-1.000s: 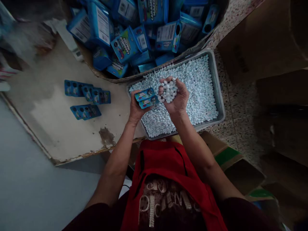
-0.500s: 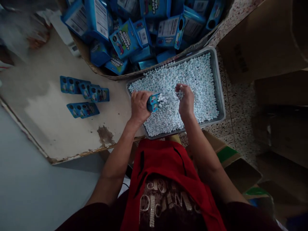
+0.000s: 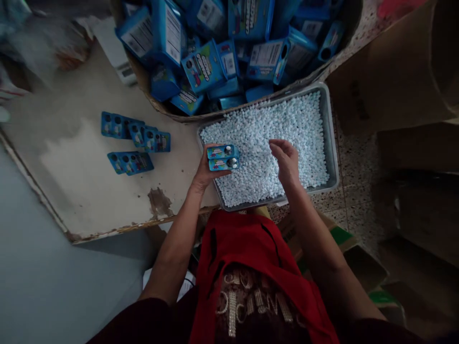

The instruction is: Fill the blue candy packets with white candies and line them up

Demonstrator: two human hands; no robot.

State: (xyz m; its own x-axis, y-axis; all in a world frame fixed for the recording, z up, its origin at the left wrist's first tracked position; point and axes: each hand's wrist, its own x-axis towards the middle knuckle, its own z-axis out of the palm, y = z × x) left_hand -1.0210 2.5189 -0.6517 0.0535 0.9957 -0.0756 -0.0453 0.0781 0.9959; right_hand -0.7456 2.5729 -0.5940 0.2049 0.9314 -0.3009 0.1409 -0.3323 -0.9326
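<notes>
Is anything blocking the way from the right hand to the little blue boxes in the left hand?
No, nothing I can see. Between the right hand and the blue boxes in the left hand is just a gap, with white pieces lying below in the tray.

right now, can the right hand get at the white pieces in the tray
Probably yes: the right hand is over the tray, with nothing visible between it and the white pieces.

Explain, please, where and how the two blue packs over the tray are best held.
Best, I think, by the outer long sides, from the left: the two blue packs lie side by side, and white pieces show near their right ends, better left uncovered.
</notes>
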